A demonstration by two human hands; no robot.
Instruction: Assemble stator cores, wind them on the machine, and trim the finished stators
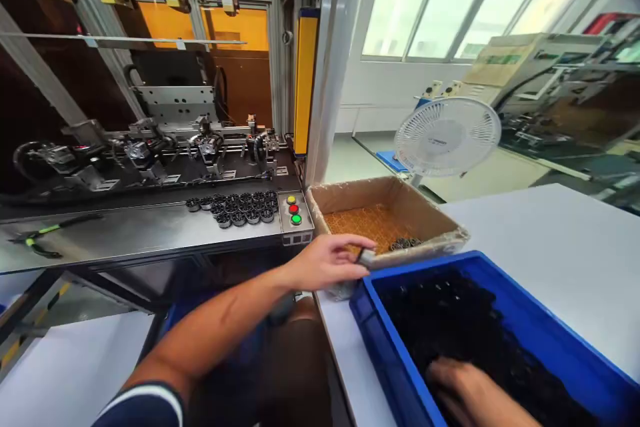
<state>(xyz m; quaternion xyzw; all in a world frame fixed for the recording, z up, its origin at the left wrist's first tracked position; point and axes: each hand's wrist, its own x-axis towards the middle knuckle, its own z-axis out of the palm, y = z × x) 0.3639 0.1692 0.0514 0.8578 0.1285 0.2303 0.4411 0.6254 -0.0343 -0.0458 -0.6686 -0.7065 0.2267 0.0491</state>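
My left hand (330, 261) is pinched around a small silvery and black part (366, 257), blurred, its exact kind unclear. It hovers between the cardboard box (435, 239) and the near corner of the blue plastic bin (387, 317). Inside that bin, my right hand (457, 377) reaches into a heap of small black parts (450, 307). Its fingertips are sunk among them and smeared, so any grip is hidden. More dark ring-shaped parts (405, 243) lie in the cardboard box on an orange-brown layer.
On the machine's metal ledge (150, 230) black ring parts (245, 207) stand in rows beside a button box with a green button (297, 219). Clamping fixtures (207, 147) line the machine behind. A white fan (447, 137) stands beyond the box. Green-handled pliers (37, 238) lie left.
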